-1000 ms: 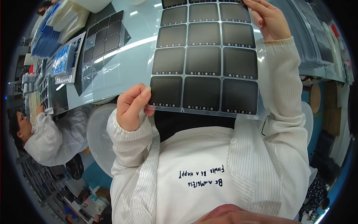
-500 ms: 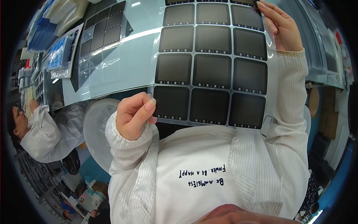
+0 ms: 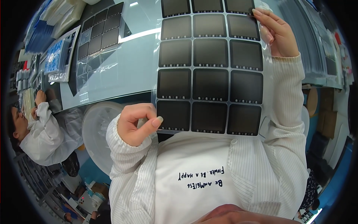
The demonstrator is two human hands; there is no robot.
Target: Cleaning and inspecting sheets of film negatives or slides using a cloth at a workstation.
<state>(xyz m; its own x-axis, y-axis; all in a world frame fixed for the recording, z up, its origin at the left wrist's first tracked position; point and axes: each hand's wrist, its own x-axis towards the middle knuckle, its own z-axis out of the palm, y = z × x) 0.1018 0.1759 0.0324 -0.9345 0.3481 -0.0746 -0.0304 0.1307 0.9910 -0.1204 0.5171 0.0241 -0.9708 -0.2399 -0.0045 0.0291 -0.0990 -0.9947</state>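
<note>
A clear plastic sheet with rows of dark rounded-corner panels (image 3: 210, 52) is held up in front of my chest, spanning from the table's front edge to the top of the picture. My left hand (image 3: 137, 125) pinches its near left edge between thumb and fingers, beside the nearest row of panels. Farther off, my right hand (image 3: 278, 33) grips the right edge with thumb and fingertips. Small pale marks run along the lower border of each panel. The sheet's far end lies outside the picture.
On the glass-topped table (image 3: 138, 56) lies another dark-panelled sheet (image 3: 100, 31). A blue packet (image 3: 56, 56) and piled plastic sheets (image 3: 37, 35) are at the left. A stack of clear sheets (image 3: 304, 48) stands right. Below the table edge sits a white tub (image 3: 97, 132); a co-worker (image 3: 43, 134) is beyond it.
The panelled sheet has shifted toward me, bringing more of its far rows into view. My left hand has moved slightly nearer with its edge, and my right hand also sits a little closer.
</note>
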